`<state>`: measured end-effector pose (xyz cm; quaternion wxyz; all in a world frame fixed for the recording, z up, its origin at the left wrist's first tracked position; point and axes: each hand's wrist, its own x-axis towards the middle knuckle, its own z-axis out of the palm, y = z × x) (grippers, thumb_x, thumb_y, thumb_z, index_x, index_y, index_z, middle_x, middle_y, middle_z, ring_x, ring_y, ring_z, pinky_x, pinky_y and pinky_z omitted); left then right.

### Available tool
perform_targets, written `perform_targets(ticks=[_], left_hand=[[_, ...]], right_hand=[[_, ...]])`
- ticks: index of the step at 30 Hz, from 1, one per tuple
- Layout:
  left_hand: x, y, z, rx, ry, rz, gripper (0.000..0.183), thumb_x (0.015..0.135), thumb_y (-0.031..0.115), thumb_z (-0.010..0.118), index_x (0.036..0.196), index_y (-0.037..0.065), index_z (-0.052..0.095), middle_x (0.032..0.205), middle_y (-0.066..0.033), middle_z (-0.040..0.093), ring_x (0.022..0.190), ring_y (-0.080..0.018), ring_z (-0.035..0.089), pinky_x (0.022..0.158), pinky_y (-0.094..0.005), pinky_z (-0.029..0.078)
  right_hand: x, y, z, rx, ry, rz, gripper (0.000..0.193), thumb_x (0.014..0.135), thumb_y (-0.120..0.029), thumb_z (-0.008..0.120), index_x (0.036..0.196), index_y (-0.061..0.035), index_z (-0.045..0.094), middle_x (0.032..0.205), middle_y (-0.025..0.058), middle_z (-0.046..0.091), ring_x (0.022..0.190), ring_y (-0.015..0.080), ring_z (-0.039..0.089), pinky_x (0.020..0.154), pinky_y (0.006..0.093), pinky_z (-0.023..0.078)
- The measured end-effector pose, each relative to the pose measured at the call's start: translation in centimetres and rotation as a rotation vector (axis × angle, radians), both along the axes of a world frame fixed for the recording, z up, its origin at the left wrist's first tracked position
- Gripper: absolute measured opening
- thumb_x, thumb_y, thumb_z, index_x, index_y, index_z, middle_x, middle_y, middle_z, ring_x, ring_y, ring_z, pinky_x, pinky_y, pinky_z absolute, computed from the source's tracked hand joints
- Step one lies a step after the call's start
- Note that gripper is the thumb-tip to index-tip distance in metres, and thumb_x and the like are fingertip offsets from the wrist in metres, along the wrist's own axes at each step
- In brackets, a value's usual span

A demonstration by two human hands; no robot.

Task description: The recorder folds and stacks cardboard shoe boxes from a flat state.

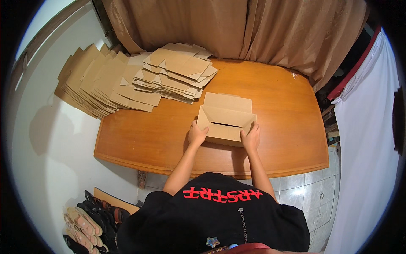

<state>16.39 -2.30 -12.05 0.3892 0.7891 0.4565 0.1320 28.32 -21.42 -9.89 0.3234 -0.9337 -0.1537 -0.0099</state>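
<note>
Brown box point(225, 133) is gripped between both hands point(197, 135), forearms point(183, 167) stretched forward.

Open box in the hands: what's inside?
Inside the box: bare brown far wall, with a dark slit below it. No contents show. Anything deeper is hidden by cardboard and shadow.

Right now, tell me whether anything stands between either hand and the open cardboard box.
Nothing visible does: the left hand and right hand both hold the open cardboard box directly, at its opposite ends. The cardboard stack lies apart, farther back and to the left.
</note>
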Motion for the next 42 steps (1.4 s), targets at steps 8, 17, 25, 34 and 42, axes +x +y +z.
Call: perform_targets(ticks=[8,17,25,34,42], left_hand=[[-1.6,1.3,-2.0,-0.467,-0.318,-0.027,0.07,0.077,0.042,0.061,0.125,-0.004,0.04,0.115,-0.0212,0.056,0.107,-0.0299,0.053,0.089,-0.035,0.041],[-3.0,-3.0,3.4,-0.78,-0.556,0.077,0.072,0.077,0.037,0.062,0.132,0.002,0.033,0.137,-0.0177,0.032,0.122,-0.0264,0.037,0.098,-0.0352,0.033],[-3.1,-5.1,9.1,0.351,-0.904,-0.219,0.084,0.058,0.013,0.08,0.125,0.008,0.031,0.129,-0.017,0.031,0.119,-0.0303,0.035,0.099,-0.0395,0.032],[-3.1,-5.4,2.8,1.008,-0.672,-0.504,0.066,0.053,0.018,0.076,0.113,0.024,0.049,0.116,-0.0072,0.039,0.118,-0.0327,0.033,0.095,-0.0605,0.023],[-2.8,-8.2,-1.2,0.82,-0.562,-0.737,0.058,0.067,0.023,0.073,0.119,0.027,0.048,0.117,-0.0091,0.039,0.118,-0.0316,0.034,0.1,-0.0593,0.02]], right_hand=[[0.7,0.0,-0.7,0.077,0.033,-0.088,0.068,0.078,-0.031,0.059,0.13,0.0026,0.029,0.124,0.0253,0.042,0.107,0.0406,0.048,0.087,0.0447,0.042],[-1.0,-2.1,-2.0,0.482,-0.071,-0.245,0.05,0.088,-0.025,0.049,0.127,0.0031,0.034,0.121,0.0242,0.047,0.107,0.0365,0.049,0.091,0.0399,0.038],[0.0,-2.5,-4.8,0.677,0.258,0.028,0.043,0.093,-0.031,0.043,0.122,0.0007,0.043,0.114,0.0195,0.049,0.101,0.0272,0.05,0.087,0.0371,0.041],[-0.5,-0.5,2.9,0.747,0.707,0.203,0.069,0.084,-0.05,0.052,0.136,-0.0135,0.025,0.127,0.0153,0.039,0.101,0.0268,0.053,0.07,0.0379,0.048],[0.8,2.5,-4.4,0.601,0.755,0.097,0.084,0.073,-0.032,0.065,0.135,0.0002,0.019,0.123,0.0248,0.042,0.104,0.0315,0.052,0.084,0.0338,0.045]])
